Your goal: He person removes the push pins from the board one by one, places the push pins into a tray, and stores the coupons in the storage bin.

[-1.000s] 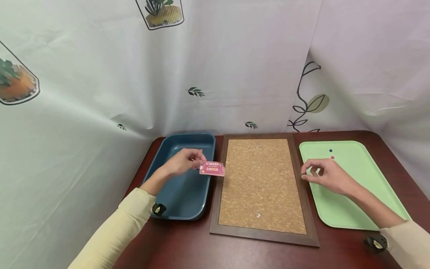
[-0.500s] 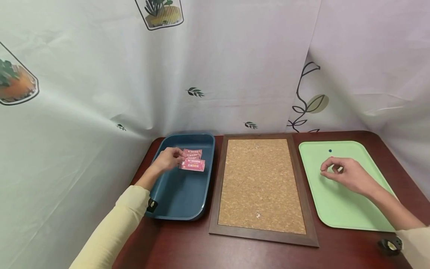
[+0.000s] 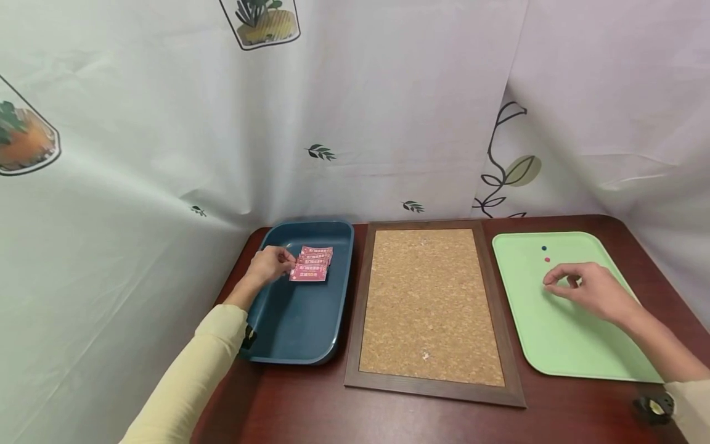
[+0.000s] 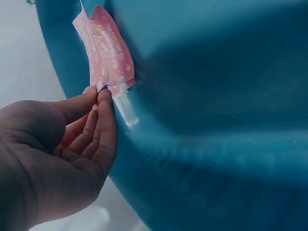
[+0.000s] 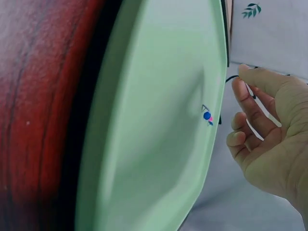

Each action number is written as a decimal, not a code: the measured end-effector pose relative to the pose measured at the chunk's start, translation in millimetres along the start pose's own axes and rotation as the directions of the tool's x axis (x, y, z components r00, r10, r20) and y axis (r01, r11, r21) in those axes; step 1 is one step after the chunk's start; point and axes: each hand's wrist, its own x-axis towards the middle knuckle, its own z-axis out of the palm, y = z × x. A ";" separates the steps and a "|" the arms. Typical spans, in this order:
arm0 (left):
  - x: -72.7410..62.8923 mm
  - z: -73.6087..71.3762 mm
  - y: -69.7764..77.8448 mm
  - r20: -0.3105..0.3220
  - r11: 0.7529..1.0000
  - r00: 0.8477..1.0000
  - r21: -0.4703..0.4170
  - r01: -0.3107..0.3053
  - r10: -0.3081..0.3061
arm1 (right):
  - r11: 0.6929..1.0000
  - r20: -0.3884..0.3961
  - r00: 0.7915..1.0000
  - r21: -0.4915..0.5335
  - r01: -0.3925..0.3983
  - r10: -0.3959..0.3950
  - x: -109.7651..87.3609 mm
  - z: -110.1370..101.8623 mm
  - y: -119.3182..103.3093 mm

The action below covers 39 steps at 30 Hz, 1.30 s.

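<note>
In the head view my left hand [image 3: 269, 266] is over the left side of the blue tray [image 3: 294, 327], holding a pink printed coupon [image 3: 307, 273] by its left end. More pink coupons [image 3: 317, 251] lie behind it in the tray, partly overlapped. The left wrist view shows thumb and fingertips pinching the coupon [image 4: 95, 53] at its edge. My right hand [image 3: 593, 291] hovers over the green tray [image 3: 577, 345], thumb and index fingertips close together. I cannot tell whether something small is between them. Beyond them on that tray are a blue pushpin [image 3: 544, 248] and a pink pushpin [image 3: 547, 259].
A cork board [image 3: 432, 302] in a brown wooden frame lies between the trays, with small whitish marks near its top and bottom. All stand on a dark red table [image 3: 299, 401]. A pale printed sheet [image 3: 383, 111] hangs behind and at the left.
My left hand has moved left with the coupon, from beside the cork board back over the tray's coupons. My right hand has moved right, from the green tray's left rim to over its middle.
</note>
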 end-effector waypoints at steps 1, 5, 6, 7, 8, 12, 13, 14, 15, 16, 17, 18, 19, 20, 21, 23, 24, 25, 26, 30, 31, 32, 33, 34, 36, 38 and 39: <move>0.8 0.6 -0.9 0.004 1.000 1.000 -0.001 -0.002 0.002 | 1.000 -0.002 1.000 0.000 -0.001 0.001 -0.4 0.0 0.6; 3.5 2.4 -2.7 0.014 1.000 1.000 0.015 -0.016 0.016 | 1.000 -0.001 1.000 -0.003 -0.009 0.009 -1.7 -0.6 2.1; 4.0 2.7 -2.9 0.016 1.000 1.000 0.021 -0.021 0.021 | 1.000 0.000 1.000 -0.005 -0.011 0.011 -2.0 -0.8 2.3; 4.4 2.9 -3.1 0.020 0.999 1.000 0.023 -0.024 0.024 | 1.000 0.001 1.000 -0.008 -0.011 0.011 -2.4 -1.2 2.3; 5.0 3.3 -3.4 0.023 0.999 0.999 0.030 -0.027 0.026 | 1.000 0.001 1.000 -0.011 -0.015 0.015 -2.7 -1.4 2.6; 7.4 4.6 -4.1 0.041 0.998 0.998 0.038 -0.040 0.038 | 1.000 0.003 1.000 -0.015 -0.023 0.023 -4.1 -2.2 3.6; 8.1 5.3 -4.5 0.044 0.998 0.998 0.038 -0.042 0.040 | 1.000 0.003 1.000 -0.017 -0.025 0.025 -4.4 -2.2 3.9; 8.7 5.9 -4.8 0.047 0.998 0.998 0.041 -0.042 0.040 | 0.999 0.003 1.000 -0.018 -0.030 0.030 -4.6 -1.9 4.4; 9.0 6.4 -5.0 0.049 0.998 0.998 0.042 -0.041 0.039 | 0.999 0.008 0.999 -0.018 -0.033 0.033 -4.8 -2.0 4.4; 9.4 6.9 -5.4 0.050 0.998 0.998 0.043 -0.041 0.038 | 0.999 0.010 0.999 -0.020 -0.042 0.042 -5.1 -2.1 4.5; 9.9 7.6 -6.1 0.048 0.998 0.998 0.050 -0.040 0.037 | 0.999 0.013 0.999 -0.022 -0.047 0.047 -5.3 -2.2 4.7; 10.1 8.1 -6.6 0.046 0.998 0.998 0.053 -0.038 0.035 | 0.998 0.014 0.998 -0.026 -0.055 0.055 -5.5 -2.3 4.6; 10.2 8.5 -6.9 0.045 0.998 0.998 0.055 -0.034 0.032 | 0.998 0.017 0.998 -0.025 -0.060 0.061 -5.6 -2.4 4.5; 10.2 8.7 -7.0 0.043 0.998 0.999 0.059 -0.032 0.029 | 0.997 0.018 0.997 -0.026 -0.071 0.071 -5.9 -2.8 4.3; 10.2 9.1 -7.2 0.039 0.998 0.999 0.062 -0.032 0.029 | 0.997 0.021 0.997 -0.023 -0.077 0.078 -6.0 -3.2 4.3; 10.0 9.7 -7.5 0.030 0.997 0.999 0.073 -0.038 0.036 | 0.996 0.015 0.996 -0.022 -0.090 0.090 -6.2 -3.4 5.0; 9.8 9.9 -7.4 0.027 0.996 0.999 0.075 -0.040 0.038 | 0.995 0.013 0.996 -0.020 -0.093 0.093 -6.2 -3.4 5.4; 9.6 10.1 -7.4 0.020 0.996 0.999 0.080 -0.040 0.038 | 0.995 0.011 0.995 -0.017 -0.095 0.096 -6.2 -3.3 6.0; 9.3 10.3 -7.4 0.014 0.996 0.999 0.085 -0.039 0.038 | 0.995 0.007 0.995 -0.018 -0.099 0.099 -6.1 -3.3 6.7; 8.3 10.7 -7.6 -0.013 0.995 0.999 0.093 -0.040 0.041 | 0.992 -0.001 0.993 -0.035 -0.120 0.120 -6.3 -3.2 10.5; 8.0 10.8 -7.9 -0.021 0.995 0.999 0.092 -0.040 0.042 | 0.991 -0.001 0.992 -0.041 -0.127 0.127 -6.5 -3.4 11.2; 7.9 11.0 -8.0 -0.029 0.995 0.999 0.091 -0.041 0.044 | 0.990 -0.001 0.991 -0.047 -0.134 0.134 -6.8 -3.8 11.9; 7.7 11.1 -8.1 -0.036 0.995 0.998 0.090 -0.044 0.047 | 0.988 -0.001 0.990 -0.053 -0.143 0.143 -7.2 -4.2 12.3; 7.6 11.2 -8.3 -0.043 0.995 0.998 0.089 -0.047 0.051 | 0.987 0.003 0.989 -0.056 -0.148 0.149 -7.4 -4.5 12.6; 7.4 11.4 -8.6 -0.053 0.995 0.997 0.085 -0.051 0.055 | 0.986 0.012 0.987 -0.059 -0.156 0.157 -8.1 -4.7 13.0; 7.5 11.7 -9.0 -0.064 0.996 0.997 0.076 -0.049 0.054 | 0.985 0.018 0.987 -0.060 -0.161 0.162 -8.6 -4.5 13.6; 7.2 11.7 -8.7 -0.066 0.996 0.996 0.074 -0.051 0.056 | 0.985 0.021 0.986 -0.062 -0.162 0.163 -8.9 -4.2 13.9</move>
